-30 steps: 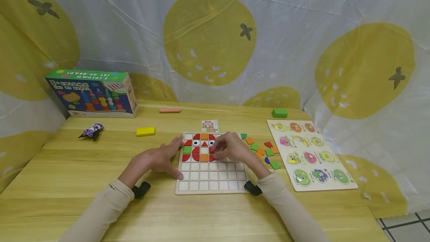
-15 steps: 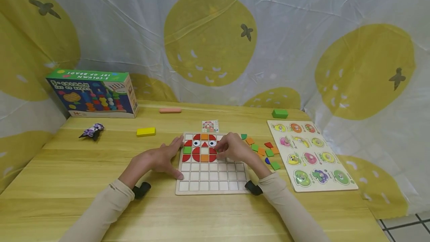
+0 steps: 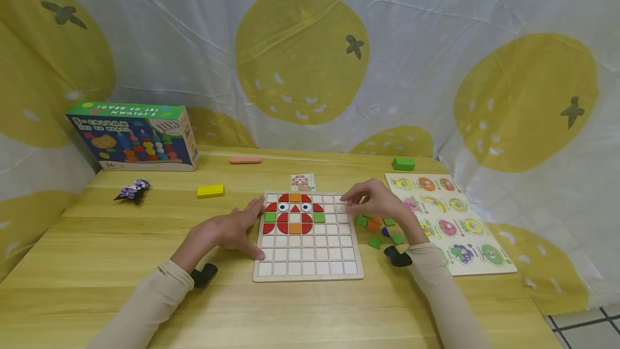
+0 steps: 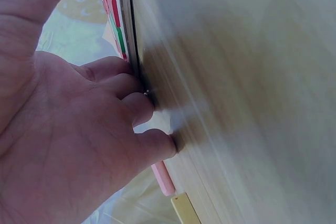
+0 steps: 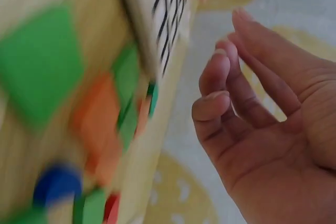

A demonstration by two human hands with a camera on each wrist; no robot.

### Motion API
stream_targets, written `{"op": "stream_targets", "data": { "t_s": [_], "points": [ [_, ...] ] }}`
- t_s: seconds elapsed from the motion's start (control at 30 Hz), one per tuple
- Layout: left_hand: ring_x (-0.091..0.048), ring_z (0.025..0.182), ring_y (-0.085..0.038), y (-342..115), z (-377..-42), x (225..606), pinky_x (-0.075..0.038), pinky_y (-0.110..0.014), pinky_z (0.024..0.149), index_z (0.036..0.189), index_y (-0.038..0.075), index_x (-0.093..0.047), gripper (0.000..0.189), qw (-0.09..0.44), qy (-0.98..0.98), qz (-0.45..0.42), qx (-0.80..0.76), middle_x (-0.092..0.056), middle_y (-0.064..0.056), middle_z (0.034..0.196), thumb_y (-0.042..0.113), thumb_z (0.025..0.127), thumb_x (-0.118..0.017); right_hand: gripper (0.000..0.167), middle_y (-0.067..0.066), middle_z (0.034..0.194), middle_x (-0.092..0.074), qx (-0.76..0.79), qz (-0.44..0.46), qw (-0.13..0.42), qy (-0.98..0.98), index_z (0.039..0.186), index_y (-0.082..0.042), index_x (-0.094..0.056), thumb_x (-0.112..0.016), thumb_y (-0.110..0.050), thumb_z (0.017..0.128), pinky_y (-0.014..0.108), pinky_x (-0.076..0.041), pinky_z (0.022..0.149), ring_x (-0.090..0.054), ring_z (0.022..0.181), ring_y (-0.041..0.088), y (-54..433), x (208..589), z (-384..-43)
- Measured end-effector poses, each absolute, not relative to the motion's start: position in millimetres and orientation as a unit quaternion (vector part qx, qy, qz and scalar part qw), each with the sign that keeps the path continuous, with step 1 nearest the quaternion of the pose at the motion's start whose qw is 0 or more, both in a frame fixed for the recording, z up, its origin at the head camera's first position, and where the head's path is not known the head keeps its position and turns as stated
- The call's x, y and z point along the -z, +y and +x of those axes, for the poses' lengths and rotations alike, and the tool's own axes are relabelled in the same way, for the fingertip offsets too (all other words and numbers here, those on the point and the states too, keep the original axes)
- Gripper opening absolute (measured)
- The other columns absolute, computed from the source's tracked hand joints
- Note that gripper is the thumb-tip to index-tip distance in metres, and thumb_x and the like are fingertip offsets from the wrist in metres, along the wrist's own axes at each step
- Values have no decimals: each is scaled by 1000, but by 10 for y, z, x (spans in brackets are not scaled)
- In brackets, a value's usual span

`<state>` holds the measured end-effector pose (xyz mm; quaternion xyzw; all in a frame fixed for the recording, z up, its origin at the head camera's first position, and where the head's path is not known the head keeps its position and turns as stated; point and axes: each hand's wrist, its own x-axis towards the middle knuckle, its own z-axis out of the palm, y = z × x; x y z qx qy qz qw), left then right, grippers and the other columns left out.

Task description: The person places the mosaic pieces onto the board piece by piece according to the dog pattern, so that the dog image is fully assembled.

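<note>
My left hand [image 3: 233, 229] rests at the left edge of the white gridded puzzle board [image 3: 308, 268], thumb and fingers spread along its side. In the left wrist view, fingertips [image 4: 137, 107] touch the board's edge and the table. Red, orange and green tiles and two eye tiles form a face in the upper left of the grid. My right hand [image 3: 379, 201] is off the board's right side, above loose coloured tiles [image 3: 374, 224]. In the right wrist view its fingers [image 5: 211, 109] are loosely bent, with nothing between them and the thumb.
A small picture card [image 3: 302, 181] lies behind the board. The fruit puzzle [image 3: 472, 263] stands to the right, partly behind my right arm. Around the back lie a green block [image 3: 403, 163], a pink stick [image 3: 245, 160], a yellow block [image 3: 210, 191], a purple-black figure [image 3: 134, 191] and a box [image 3: 135, 136].
My right hand has moved right, from the face on the board to the loose tiles. A red tile and a green tile now show where it was. The left hand stays put.
</note>
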<state>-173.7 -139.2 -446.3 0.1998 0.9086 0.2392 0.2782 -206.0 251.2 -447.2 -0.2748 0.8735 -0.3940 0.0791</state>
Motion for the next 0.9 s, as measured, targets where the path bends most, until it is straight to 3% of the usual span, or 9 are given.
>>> {"op": "stream_targets", "data": {
  "t_s": [0.3,0.6,0.9],
  "points": [
    [-7,155,-69,-1412,-1733,4476,-15,-83,120,173,7,3,139,279,910,196,-237,1,-25,179,50,82,-93,22,21,102,-78,389,-236,65,888,113,6,-80,-84,3,91,24,-58,72,-70,84,17,3289,4620,-2160],
    [-8,155,-69,-1409,-1742,4487,-15,-83,120,174,8,2,139,279,910,196,-236,1,-25,179,51,82,-93,19,13,93,-79,343,-160,36,925,103,5,-82,-89,-4,88,23,-53,69,-67,78,17,3438,4694,-2146],
    [-8,154,-69,-1400,-1750,4497,-16,-83,120,174,8,3,140,278,910,198,-238,-2,-25,179,51,81,-94,10,4,82,-78,306,-134,57,941,88,0,-81,-89,-5,89,24,-54,69,-67,74,13,3430,4657,-2166]
  ]
}}
